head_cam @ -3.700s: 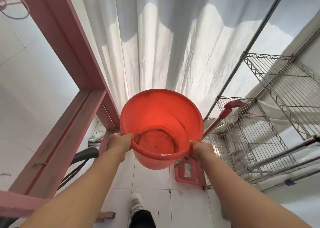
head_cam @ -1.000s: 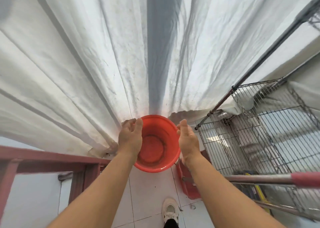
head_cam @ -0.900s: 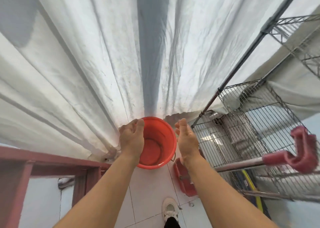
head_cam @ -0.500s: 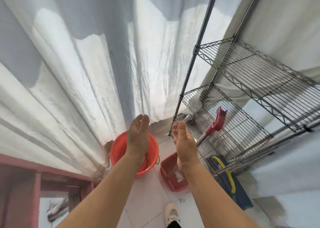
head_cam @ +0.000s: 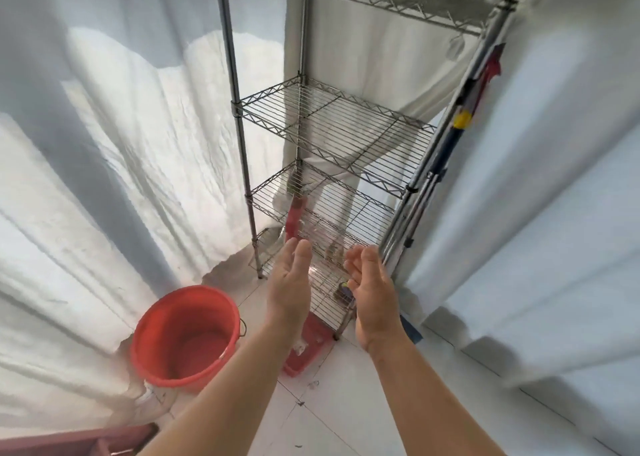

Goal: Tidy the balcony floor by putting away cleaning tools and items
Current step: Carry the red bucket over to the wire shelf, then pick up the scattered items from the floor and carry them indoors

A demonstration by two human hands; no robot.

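I am holding my left hand (head_cam: 290,284) and right hand (head_cam: 372,294) out in front of me — fingers loose and straight, nothing in them. The red bucket (head_cam: 185,334) is sitting on the white floor (head_cam: 346,407), against the white sheet (head_cam: 104,178) — just beside the wire shelf (head_cam: 332,133).

red bucket (head_cam: 183,338), chrome wire rack (head_cam: 332,123)
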